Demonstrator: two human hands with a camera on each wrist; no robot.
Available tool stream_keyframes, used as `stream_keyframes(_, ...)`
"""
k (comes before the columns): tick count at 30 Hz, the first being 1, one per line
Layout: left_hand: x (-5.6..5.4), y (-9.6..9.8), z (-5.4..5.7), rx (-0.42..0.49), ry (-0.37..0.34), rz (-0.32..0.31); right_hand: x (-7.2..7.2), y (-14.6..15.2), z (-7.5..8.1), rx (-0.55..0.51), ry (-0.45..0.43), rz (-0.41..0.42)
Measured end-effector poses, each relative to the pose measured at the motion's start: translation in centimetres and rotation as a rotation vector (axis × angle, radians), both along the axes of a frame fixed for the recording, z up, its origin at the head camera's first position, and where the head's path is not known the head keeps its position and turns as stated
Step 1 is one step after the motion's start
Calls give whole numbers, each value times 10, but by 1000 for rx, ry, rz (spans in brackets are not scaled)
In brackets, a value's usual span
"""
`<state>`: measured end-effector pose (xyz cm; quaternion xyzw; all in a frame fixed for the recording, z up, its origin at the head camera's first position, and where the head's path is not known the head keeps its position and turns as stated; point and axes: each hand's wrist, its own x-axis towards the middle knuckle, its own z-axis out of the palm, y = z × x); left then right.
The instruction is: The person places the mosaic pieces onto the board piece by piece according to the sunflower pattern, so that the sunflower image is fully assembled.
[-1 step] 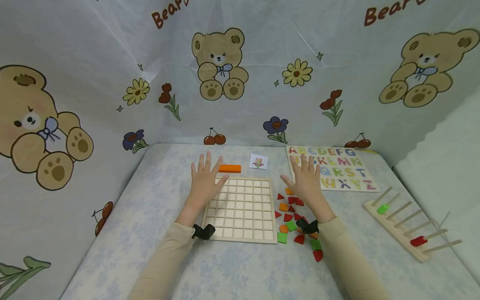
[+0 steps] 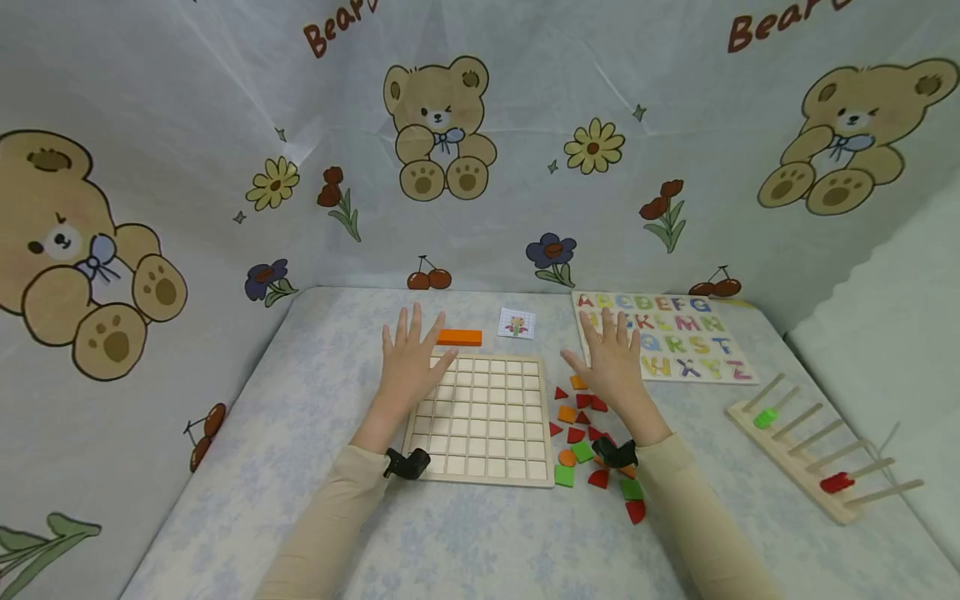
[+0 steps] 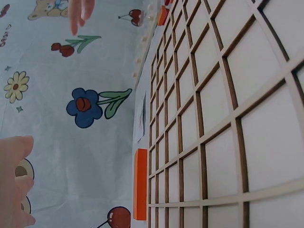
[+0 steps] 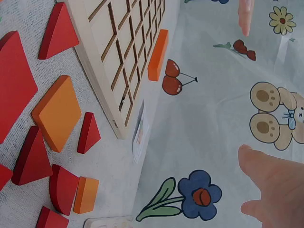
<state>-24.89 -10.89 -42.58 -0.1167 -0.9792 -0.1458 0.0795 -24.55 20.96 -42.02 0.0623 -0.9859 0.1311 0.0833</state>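
My left hand is held over the upper left corner of a wooden grid board, fingers spread and nothing in it. On the other side, my right hand also has spread fingers and holds nothing; it overlaps the alphabet board in the head view. Beneath and beside the right wrist lie loose flat shapes: red triangles, a red quarter circle, a green square and an orange disc. The grid's square cells hold no pieces. Both wrist views show the hands raised above the table.
An orange bar lies behind the grid board, with a small picture card to its right. At the right edge stands a wooden peg rack with green rings and red rings. A bear-print cloth hangs behind the table.
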Motion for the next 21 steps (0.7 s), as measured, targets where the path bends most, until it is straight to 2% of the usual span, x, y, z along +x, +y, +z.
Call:
stream_keyframes(7, -1, 0, 0, 9, 17, -1, 0, 1, -2, -2, -2, -2)
stream_keyframes(10, -3, -3, -4, 64, 0, 4, -2, 3, -6, -36, 17, 14)
stream_keyframes(13, -4, -11, -12, 200, -22, 4, -3, 7, -14, -153, 21, 53)
stream_keyframes(16, -7, -22, -25, 368, -69, -1, -5, 14, -28, -340, 4, 110)
stream_keyframes(18, -11, -30, -37, 508, -128, -15, -8, 20, -39, -452, -16, 131)
stream_keyframes(21, -18, -42, -55, 763, -223, -30, -12, 32, -53, -570, -44, 133)
